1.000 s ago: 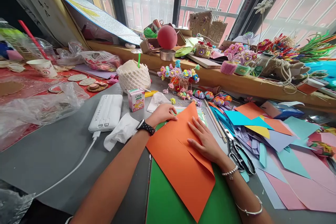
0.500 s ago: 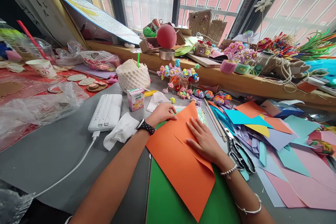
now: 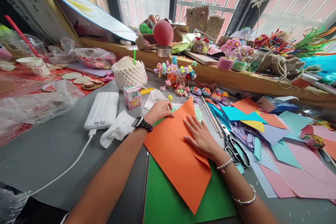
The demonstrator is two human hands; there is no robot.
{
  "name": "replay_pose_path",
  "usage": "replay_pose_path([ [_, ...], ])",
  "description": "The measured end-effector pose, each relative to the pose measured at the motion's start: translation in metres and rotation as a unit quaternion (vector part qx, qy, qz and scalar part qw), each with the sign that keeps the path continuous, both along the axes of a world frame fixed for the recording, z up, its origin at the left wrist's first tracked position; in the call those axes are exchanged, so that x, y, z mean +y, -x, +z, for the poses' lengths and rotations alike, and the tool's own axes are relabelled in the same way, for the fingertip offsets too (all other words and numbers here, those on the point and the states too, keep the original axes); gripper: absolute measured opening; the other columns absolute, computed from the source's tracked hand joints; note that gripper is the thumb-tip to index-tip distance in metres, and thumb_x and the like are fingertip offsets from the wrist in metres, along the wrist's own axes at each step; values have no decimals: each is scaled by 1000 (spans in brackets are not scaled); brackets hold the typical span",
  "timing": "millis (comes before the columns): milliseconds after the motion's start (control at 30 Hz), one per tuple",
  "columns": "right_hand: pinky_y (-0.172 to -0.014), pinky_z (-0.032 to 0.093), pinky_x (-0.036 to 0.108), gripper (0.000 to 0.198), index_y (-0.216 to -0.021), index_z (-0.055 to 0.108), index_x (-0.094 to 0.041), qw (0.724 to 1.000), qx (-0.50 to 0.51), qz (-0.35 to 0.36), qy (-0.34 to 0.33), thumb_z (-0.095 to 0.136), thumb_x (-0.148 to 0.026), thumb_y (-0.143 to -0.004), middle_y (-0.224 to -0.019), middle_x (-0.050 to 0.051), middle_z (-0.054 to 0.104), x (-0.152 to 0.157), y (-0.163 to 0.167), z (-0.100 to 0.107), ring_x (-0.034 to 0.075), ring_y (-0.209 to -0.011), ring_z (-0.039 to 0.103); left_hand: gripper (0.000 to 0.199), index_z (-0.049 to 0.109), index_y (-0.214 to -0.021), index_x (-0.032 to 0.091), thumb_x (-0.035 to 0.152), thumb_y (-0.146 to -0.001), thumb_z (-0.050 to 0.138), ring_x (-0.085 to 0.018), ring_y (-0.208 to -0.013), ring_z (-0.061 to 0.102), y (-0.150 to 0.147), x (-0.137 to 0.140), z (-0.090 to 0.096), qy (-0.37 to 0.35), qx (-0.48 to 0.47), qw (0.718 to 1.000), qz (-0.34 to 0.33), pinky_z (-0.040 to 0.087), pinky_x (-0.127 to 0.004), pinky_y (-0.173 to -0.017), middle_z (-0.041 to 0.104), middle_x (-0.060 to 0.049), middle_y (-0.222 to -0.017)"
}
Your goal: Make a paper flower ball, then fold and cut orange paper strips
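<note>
A sheet of orange paper lies aslant on a green board, with one side folded over and a short slit or crease line near its middle. My left hand, a black watch on its wrist, has its fingers curled together at the upper left edge of the sheet; their tips are partly hidden. Flat on the folded flap rests my right hand, fingers spread, holding nothing. Just right of it lie scissors with black handles and two thin wooden sticks.
Colored paper pieces cover the right side. At left are a white power bank with a cable, a crumpled tissue, a small pink carton and a coconut with a green straw. Crocheted flowers stand behind the board.
The whole view has shifted slightly, so things appear a little further left and higher. Both hands stay at the same places on the orange paper.
</note>
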State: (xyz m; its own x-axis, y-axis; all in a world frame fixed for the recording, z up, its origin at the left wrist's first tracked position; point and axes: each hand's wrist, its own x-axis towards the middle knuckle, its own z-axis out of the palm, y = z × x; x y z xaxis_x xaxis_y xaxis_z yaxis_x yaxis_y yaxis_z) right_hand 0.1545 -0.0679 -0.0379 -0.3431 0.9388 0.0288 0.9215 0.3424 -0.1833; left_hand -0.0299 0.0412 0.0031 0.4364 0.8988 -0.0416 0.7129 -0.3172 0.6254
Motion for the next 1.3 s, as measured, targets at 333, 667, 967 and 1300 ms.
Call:
replay_pose_path([
  [333,-103,9,50,60,-136,14,-23,1000,-6,12,-20,21,-54,-84,-142,3,11,2,-1,-5,23,-130,3,35,50,-105,15,21,-71,58,-24,-110,45,-41,-15,3,-190,44,978,-70,34,-34,-91,51,-12,-116],
  [667,-103,10,50,62,-136,17,-21,999,-9,14,-33,25,-54,-84,-141,5,17,3,1,-5,26,-130,6,51,36,-126,23,50,-85,21,-23,-130,13,-77,7,-42,-197,103,956,-189,11,-53,-101,28,-5,-138],
  [967,-103,10,51,62,-136,15,-21,1000,3,-3,-27,22,-54,-84,-141,4,16,-3,5,1,23,-130,6,47,36,-126,26,45,-86,19,-23,-129,16,-80,7,-39,-171,117,965,-159,10,-51,-103,26,-2,-139],
  [1300,-102,11,52,61,-135,14,-17,1000,-6,-24,-4,20,-52,-85,-140,3,11,-24,2,-3,23,-129,9,44,36,-126,26,40,-86,25,-25,-128,20,-80,8,-43,-192,121,964,-137,13,-51,-102,28,-3,-138],
])
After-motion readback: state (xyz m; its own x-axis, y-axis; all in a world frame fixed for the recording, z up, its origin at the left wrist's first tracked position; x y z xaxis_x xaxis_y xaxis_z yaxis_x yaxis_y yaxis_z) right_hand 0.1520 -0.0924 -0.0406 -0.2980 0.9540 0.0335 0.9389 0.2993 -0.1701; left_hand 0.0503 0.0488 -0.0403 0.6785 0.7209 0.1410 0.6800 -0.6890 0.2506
